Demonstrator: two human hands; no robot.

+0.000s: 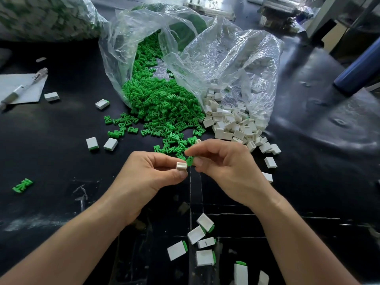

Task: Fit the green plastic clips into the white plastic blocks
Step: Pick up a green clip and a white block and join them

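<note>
My left hand (153, 173) pinches a small white plastic block (181, 166) between thumb and forefinger, its slotted end facing right. My right hand (222, 161) pinches a green plastic clip (190, 160) just to the right of the block, the two almost touching above the black table. Behind my hands a heap of green clips (162, 108) spills from a clear plastic bag (127, 44). To its right a heap of white blocks (230, 122) spills from a second clear bag (242, 56).
Several white blocks with green clips fitted (202, 241) lie near the front edge; others (92, 143) lie left of the heaps. A loose green clip (22, 185) lies far left. A pen on paper (22, 87) sits at the left, a blue cylinder (357, 73) at the right.
</note>
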